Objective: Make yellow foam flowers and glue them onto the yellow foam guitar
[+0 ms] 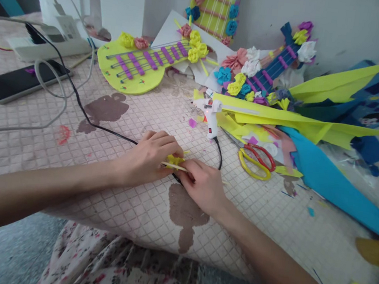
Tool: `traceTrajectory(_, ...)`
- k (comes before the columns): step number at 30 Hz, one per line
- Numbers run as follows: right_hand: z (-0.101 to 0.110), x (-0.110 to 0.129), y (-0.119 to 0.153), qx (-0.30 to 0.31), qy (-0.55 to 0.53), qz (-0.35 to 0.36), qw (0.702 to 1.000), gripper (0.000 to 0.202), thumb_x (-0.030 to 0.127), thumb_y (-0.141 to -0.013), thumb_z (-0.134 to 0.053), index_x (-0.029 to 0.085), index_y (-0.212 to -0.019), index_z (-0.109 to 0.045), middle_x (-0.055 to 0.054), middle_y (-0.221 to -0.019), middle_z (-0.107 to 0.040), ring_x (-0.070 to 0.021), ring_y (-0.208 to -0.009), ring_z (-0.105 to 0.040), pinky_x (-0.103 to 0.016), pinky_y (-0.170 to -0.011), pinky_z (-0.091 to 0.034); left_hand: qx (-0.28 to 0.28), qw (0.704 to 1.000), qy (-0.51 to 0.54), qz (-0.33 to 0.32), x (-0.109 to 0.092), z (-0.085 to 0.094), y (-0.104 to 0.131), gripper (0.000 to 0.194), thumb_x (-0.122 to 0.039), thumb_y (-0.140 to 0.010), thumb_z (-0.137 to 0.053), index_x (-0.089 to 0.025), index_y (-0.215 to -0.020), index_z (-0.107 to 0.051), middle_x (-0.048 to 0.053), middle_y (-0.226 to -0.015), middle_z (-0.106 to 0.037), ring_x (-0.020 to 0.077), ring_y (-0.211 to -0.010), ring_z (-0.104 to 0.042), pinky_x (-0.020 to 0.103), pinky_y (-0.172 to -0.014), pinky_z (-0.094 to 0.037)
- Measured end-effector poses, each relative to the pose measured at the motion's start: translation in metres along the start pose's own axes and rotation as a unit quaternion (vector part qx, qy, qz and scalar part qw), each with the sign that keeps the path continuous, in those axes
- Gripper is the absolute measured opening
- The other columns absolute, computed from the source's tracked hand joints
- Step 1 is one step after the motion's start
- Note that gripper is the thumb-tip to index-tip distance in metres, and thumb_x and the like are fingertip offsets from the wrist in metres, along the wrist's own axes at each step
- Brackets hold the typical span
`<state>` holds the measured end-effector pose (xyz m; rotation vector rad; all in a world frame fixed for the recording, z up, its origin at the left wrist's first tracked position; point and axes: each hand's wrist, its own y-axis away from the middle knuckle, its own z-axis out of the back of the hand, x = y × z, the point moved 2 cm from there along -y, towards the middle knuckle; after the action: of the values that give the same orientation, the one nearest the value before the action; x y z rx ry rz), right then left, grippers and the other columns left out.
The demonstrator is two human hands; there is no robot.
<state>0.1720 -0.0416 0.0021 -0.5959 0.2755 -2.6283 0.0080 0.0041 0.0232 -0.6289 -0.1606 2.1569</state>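
Note:
Both my hands meet over the near middle of the table. My left hand [153,158] is closed, its fingertips pinching a small piece of folded yellow paper [175,160]. My right hand [202,183] is closed on a thin pale wooden stick [177,166], which lies along the yellow paper's near side. The fingers of both hands partly cover the paper and the stick's far end. A white hot glue gun [211,112] with a small red light lies just beyond my hands. Red-and-yellow-handled scissors [256,159] rest to the right of it.
A yellow paper guitar [132,68] with purple strips lies at the back, a blue one [274,72] with paper flowers to its right. Yellow sheets [302,121] and a blue sheet [339,183] spread rightward. A phone [20,80], power strip [49,44] and black cord [79,105] occupy the left.

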Motion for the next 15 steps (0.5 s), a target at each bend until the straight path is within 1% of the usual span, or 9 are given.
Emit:
traceTrajectory(5, 0.0002, 0.0005, -0.0011, 0.014, -0.019, 0.000, 1.000, 0.012, 0.017, -0.085, -0.051, 0.020, -0.079, -0.061, 0.000, -0.073, -0.062, -0.0120, -0.067, -0.057, -0.022, -0.061, -0.039, 0.004, 1.000, 0.003, -0.003, 0.0015, -0.0005, -0.0002, 0.014, -0.016, -0.077, -0.060, -0.018, -0.090, -0.057, 0.002, -0.092, -0.061, 0.0200, -0.093, -0.052, 0.033, -0.079, -0.034)
traceTrajectory(10, -0.0004, -0.0007, -0.0013, 0.014, -0.033, -0.003, 0.999, 0.011, 0.018, -0.085, -0.051, 0.020, -0.079, -0.060, 0.001, -0.072, -0.061, -0.0114, -0.066, -0.056, -0.022, -0.062, -0.039, 0.005, 1.000, 0.004, -0.013, 0.0022, 0.0004, 0.0008, 0.010, -0.015, -0.079, -0.057, -0.019, -0.088, -0.058, 0.003, -0.092, -0.061, 0.0195, -0.092, -0.052, 0.033, -0.079, -0.034)
traceTrajectory(13, 0.0018, -0.0015, -0.0007, -0.003, -0.027, -0.006, 1.000, 0.008, 0.022, -0.086, -0.051, 0.020, -0.086, -0.058, 0.001, -0.073, -0.063, -0.0114, -0.063, -0.056, -0.023, -0.060, -0.039, 0.008, 1.000, 0.007, -0.009, 0.0033, 0.0018, 0.0004, 0.011, -0.014, -0.079, -0.057, -0.019, -0.089, -0.058, 0.003, -0.093, -0.061, 0.0196, -0.092, -0.052, 0.034, -0.081, -0.035)
traceTrajectory(15, 0.0046, -0.0017, 0.0000, -0.013, -0.019, -0.003, 1.000, 0.013, 0.029, -0.087, -0.052, 0.018, -0.094, -0.056, 0.000, -0.077, -0.065, -0.0119, -0.063, -0.057, -0.024, -0.058, -0.039, 0.006, 1.000, 0.007, -0.006, 0.0043, 0.0035, 0.0000, 0.013, -0.016, -0.078, -0.059, -0.018, -0.090, -0.058, 0.003, -0.093, -0.060, 0.0199, -0.092, -0.051, 0.034, -0.082, -0.036)
